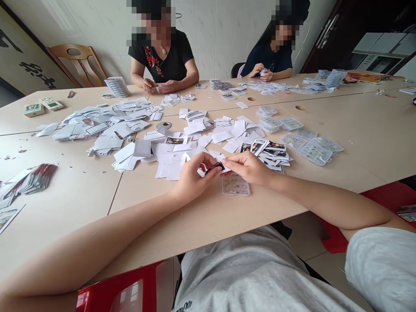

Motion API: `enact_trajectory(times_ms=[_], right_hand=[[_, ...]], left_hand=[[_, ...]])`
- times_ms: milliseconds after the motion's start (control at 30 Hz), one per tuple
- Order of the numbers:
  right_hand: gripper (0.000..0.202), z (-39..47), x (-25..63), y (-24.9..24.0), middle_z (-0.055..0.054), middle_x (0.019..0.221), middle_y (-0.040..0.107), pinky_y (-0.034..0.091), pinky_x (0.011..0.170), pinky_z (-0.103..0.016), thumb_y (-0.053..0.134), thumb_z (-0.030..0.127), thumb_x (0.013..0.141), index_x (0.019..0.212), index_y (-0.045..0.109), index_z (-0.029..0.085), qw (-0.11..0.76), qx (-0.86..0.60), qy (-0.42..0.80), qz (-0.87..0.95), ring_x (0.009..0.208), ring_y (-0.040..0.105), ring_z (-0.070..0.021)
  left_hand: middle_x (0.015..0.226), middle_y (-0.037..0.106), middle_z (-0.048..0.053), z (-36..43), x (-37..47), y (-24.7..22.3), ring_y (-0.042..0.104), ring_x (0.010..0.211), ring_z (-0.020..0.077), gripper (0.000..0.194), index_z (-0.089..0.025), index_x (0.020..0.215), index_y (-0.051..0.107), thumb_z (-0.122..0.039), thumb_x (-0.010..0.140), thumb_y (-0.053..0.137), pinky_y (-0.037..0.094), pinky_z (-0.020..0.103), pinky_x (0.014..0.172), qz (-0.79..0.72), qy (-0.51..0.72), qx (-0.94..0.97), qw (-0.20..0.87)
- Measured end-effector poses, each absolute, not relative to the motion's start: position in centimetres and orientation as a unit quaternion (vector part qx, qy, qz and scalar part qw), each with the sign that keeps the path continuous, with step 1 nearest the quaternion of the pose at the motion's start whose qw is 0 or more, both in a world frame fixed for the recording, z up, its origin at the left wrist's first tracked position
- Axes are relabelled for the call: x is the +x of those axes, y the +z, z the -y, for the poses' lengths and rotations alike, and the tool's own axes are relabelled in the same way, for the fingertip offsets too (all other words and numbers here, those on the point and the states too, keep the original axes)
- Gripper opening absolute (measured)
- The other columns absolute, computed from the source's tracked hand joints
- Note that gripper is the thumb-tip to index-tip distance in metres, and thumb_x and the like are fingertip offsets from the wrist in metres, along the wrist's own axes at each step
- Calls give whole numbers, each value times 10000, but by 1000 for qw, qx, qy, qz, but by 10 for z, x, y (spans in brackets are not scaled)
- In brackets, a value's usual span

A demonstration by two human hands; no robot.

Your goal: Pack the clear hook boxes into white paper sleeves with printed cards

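Between the fingers of my left hand (196, 175) is a small dark printed card (213, 167), held above the table. My right hand (248, 168) pinches at the right end of this card, thumb and fingertips closed together. Just beneath my hands lies a clear plastic box (236, 187) with small gold-coloured, hook-like pieces in it; its far edge is partly covered by my right hand. Beyond my hands spreads a pile of white paper slips (175, 154). To the right of it, several dark printed cards (274, 151) lie fanned out, close to my right hand.
More clear boxes (315, 151) lie to the right. Larger paper heaps (107, 119), a tape roll (164, 125) and a packet stack (39, 178) are on the left. Two people (164, 60) sit across the table (146, 229), handling small things. A red stool (121, 288) stands below the front edge.
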State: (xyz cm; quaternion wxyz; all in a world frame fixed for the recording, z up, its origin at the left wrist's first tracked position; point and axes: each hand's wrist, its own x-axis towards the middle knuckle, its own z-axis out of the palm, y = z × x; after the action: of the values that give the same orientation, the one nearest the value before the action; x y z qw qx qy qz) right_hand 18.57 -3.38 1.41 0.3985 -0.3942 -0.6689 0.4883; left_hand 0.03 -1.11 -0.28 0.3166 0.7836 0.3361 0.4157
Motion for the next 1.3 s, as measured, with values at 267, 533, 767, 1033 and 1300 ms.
enact_trajectory(times_ms=[267, 533, 767, 1033, 1300], right_hand=[[410, 32, 190, 15, 13, 611, 418, 555, 713, -297, 618, 461, 787, 539, 484, 165, 411, -389, 561, 604, 670, 602, -151], [381, 32, 192, 16, -20, 696, 560, 546, 703, -299, 599, 488, 805, 624, 593, 153, 410, -395, 548, 613, 729, 670, -194], [406, 31, 194, 16, -38, 723, 626, 540, 674, -290, 589, 512, 807, 634, 624, 147, 412, -399, 525, 629, 721, 677, -193], [414, 30, 193, 15, -53, 766, 667, 532, 678, -285, 571, 540, 809, 717, 668, 148, 397, -402, 520, 641, 716, 668, -180], [425, 31, 193, 17, -46, 722, 647, 525, 675, -291, 571, 546, 808, 722, 663, 140, 393, -410, 513, 644, 714, 668, -186]], left_hand=[[743, 621, 5, 13, 0, -2, 542, 693, 117, 91, -179, 771, 575, -223, 798, 650, 427, 256, 618, -310, 444, 802, 253], [790, 593, 13, 11, 1, -3, 550, 736, 113, 97, -178, 819, 571, -156, 784, 658, 441, 238, 609, -265, 466, 814, 225], [825, 571, 22, 10, 0, -3, 542, 759, 119, 106, -185, 857, 561, -146, 796, 638, 458, 247, 611, -257, 464, 820, 214], [849, 545, 35, 9, 0, -4, 538, 803, 136, 131, -186, 821, 554, -100, 766, 637, 464, 249, 595, -246, 467, 823, 210], [850, 555, 37, 10, 0, -3, 534, 783, 136, 146, -184, 790, 525, -63, 753, 597, 453, 261, 609, -241, 455, 829, 220]])
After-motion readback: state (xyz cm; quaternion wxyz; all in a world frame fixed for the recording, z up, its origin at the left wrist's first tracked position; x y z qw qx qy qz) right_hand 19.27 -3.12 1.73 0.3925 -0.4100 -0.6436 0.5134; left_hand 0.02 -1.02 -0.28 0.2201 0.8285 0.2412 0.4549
